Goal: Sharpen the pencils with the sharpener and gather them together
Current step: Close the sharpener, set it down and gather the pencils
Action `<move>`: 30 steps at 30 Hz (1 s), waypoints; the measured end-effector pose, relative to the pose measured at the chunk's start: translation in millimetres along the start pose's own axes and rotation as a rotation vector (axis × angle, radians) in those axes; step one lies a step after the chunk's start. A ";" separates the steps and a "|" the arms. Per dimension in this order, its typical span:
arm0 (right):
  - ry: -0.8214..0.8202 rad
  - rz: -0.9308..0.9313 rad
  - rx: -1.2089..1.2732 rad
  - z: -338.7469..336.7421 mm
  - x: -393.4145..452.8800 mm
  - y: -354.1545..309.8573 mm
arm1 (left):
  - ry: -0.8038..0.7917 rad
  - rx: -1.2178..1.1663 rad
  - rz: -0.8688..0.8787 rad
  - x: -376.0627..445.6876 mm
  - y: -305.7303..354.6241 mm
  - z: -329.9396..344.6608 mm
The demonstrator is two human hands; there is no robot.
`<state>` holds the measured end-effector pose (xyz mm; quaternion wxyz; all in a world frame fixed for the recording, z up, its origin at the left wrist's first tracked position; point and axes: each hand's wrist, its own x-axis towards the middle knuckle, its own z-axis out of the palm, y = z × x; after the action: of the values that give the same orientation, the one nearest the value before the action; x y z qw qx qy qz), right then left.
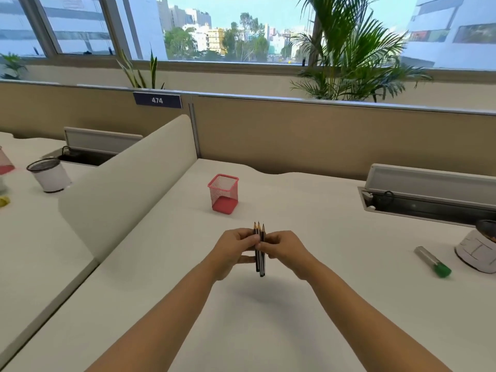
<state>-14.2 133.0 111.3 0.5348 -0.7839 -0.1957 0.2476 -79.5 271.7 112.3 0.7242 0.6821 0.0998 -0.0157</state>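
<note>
Three dark pencils (pixel 259 264) are bunched together and held upright above the white desk (pixel 241 318), their sharpened tips pointing up and away from me. My left hand (pixel 233 251) grips the bunch from the left and my right hand (pixel 284 249) pinches it from the right, fingertips meeting at mid-length. A red mesh pencil holder (pixel 223 193) stands empty on the desk just beyond the pencil tips. No sharpener is visible.
A grey marker with a green cap (pixel 432 261) lies at the right, next to a white cup-like object (pixel 477 251). An open cable tray (pixel 429 200) sits at the back right. A cream divider (pixel 126 183) borders the left; a white mesh cup (pixel 49 174) stands on the neighbouring desk.
</note>
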 end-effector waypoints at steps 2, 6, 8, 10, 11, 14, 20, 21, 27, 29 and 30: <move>0.070 -0.016 0.007 12.5 16.2 -14.8 | 0.067 -0.059 0.009 5.5 3.0 -18.5; 0.229 -0.020 0.138 26.3 54.9 -42.6 | 0.334 0.325 -0.008 19.5 -20.9 -59.8; 0.279 -0.012 0.206 28.8 76.6 -55.9 | 0.261 0.856 -0.017 19.1 -49.7 -81.3; 0.326 -0.021 0.244 31.1 99.1 -69.1 | 0.136 1.253 -0.011 16.0 -78.7 -96.1; 0.350 -0.027 0.247 32.0 110.7 -74.6 | 0.109 1.357 0.006 15.8 -90.3 -100.3; 0.404 -0.054 0.222 32.1 142.6 -85.2 | 0.115 1.411 0.086 20.0 -106.0 -102.1; 0.464 -0.116 0.028 38.0 204.6 -97.8 | 0.057 1.432 0.058 35.5 -111.0 -105.1; 0.468 -0.114 -0.025 40.4 212.5 -98.3 | 0.046 1.430 0.065 36.1 -112.3 -105.0; 0.326 -0.035 -0.501 62.1 252.1 -95.6 | 0.180 1.440 0.169 42.3 -119.9 -108.7; 0.264 0.037 -0.666 71.5 260.6 -93.9 | 0.198 1.436 0.176 44.7 -123.6 -109.0; 0.247 0.074 -0.719 75.9 264.5 -92.0 | 0.202 1.435 0.178 45.7 -124.6 -109.6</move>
<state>148.4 372.8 126.8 0.2357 -0.9520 -0.1756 0.0857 -68.0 376.9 -23.4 0.0847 0.9926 0.0753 0.0447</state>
